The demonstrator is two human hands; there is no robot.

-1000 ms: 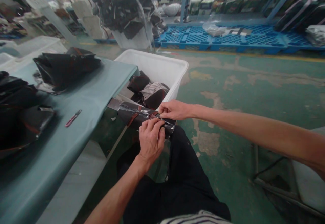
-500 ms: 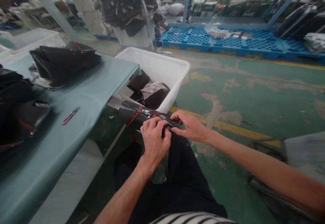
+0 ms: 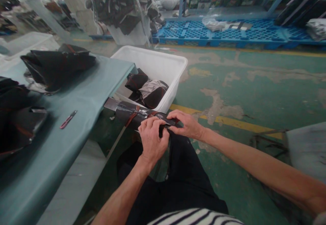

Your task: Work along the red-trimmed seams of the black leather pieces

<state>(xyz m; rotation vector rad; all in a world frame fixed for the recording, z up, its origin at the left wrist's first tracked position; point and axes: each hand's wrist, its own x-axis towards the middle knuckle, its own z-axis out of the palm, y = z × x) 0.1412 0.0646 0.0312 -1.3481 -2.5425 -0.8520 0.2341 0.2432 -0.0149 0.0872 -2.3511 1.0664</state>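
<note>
A black fabric piece with reddish-brown strips (image 3: 126,112) lies over a narrow bar (image 3: 110,104) that juts from the table's edge above my lap. My left hand (image 3: 153,135) is closed on the near side of this fabric, its fingers curled over the top and the thumb below. Close beside it, my right hand (image 3: 185,125) pinches the fabric's right end between thumb and fingers. What lies right under the fingertips is partly hidden.
A teal-covered table (image 3: 84,85) on the left bears black fabric bundles (image 3: 59,67) and pink-handled thread snips (image 3: 68,120). Behind the bar stands a white bin (image 3: 150,53) with black and grey pieces inside. Blue pallets (image 3: 188,33) lie farther back.
The whole view has shifted slightly left and my head has tilted a little. Both hands keep their hold on the fabric, with only a small finger movement.
</note>
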